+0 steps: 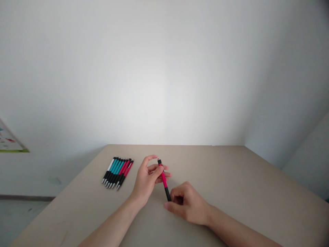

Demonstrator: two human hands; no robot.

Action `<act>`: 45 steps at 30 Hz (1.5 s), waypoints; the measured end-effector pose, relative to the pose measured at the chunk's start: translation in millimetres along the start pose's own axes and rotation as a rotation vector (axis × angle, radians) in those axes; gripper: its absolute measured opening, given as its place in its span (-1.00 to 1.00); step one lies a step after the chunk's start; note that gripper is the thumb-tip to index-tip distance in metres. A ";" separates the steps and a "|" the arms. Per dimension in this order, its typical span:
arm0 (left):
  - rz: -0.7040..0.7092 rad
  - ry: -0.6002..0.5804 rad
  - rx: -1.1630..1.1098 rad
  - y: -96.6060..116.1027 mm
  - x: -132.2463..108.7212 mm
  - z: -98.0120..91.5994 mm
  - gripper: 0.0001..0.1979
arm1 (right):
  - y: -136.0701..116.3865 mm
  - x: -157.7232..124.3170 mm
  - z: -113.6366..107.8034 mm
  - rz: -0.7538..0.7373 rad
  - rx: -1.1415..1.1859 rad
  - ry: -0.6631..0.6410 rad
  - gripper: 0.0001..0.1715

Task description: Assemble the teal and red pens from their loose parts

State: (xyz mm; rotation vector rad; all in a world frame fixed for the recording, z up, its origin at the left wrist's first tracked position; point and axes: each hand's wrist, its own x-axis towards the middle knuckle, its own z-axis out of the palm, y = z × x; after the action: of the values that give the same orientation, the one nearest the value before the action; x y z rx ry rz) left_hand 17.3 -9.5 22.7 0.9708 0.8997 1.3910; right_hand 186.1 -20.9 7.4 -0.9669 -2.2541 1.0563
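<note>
A red and black pen (pixel 164 179) slants between my two hands above the table. My left hand (pixel 148 178) grips its red upper part between thumb and fingers, with the index fingertip at the button end. My right hand (pixel 189 203) is curled at the pen's black lower end, its thumb and fingers around the tip, which is hidden. Left of my left hand, several pens (pixel 117 172) lie side by side in a slanted row: white, teal and red barrels with black grips and silver tips pointing toward me.
The beige table (pixel 218 171) stretches out to a pale wall (pixel 164 75) behind it. Another wall rises at the right. A poster with a green edge (pixel 12 151) hangs at the far left, above the floor.
</note>
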 end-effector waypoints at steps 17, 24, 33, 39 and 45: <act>0.039 -0.065 -0.117 0.6 -1.6 -0.6 -0.65 | 10.6 8.7 -3.7 0.027 -0.278 0.319 -0.55; 0.011 -0.041 -0.078 -6.7 4.6 -5.6 -0.71 | 11.7 8.7 -2.5 -0.002 -0.351 0.298 -0.54; 0.048 -0.166 -0.062 -4.9 3.5 -10.9 -0.77 | 7.4 6.6 -2.7 0.044 -0.143 0.187 -0.53; 0.050 -0.177 -0.029 -3.4 2.5 -12.2 -0.75 | 5.2 5.1 -2.3 0.033 -0.043 0.121 -0.48; 0.072 -0.178 -0.013 -5.7 3.0 -10.0 -0.67 | 6.2 5.7 -3.2 0.003 -0.090 0.102 -0.49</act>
State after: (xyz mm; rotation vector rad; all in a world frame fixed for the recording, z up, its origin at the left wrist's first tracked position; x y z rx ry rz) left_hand 10.0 -6.0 14.0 1.1070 0.7284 1.3457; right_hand 187.0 -12.2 5.0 -1.0376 -2.2334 0.8924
